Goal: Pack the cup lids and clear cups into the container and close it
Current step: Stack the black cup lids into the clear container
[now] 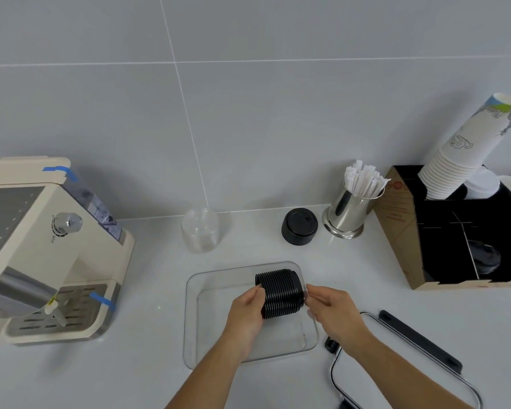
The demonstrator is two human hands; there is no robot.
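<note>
Holding lid stack (281, 293) (over container (195, 320)).

Head-worn view, steeply down over countertop (136, 376)

Sideways black lid stack (281, 293) over clear container (195, 320)

- A wall (278, 113) of large pale grey tiles with thin white grout lines fills the upper half of the view.
- A pale grey countertop (148, 261) meets the wall along a straight seam.
- Soft, even light falls on both, and objects cast faint shadows on the wall and the countertop.
</note>
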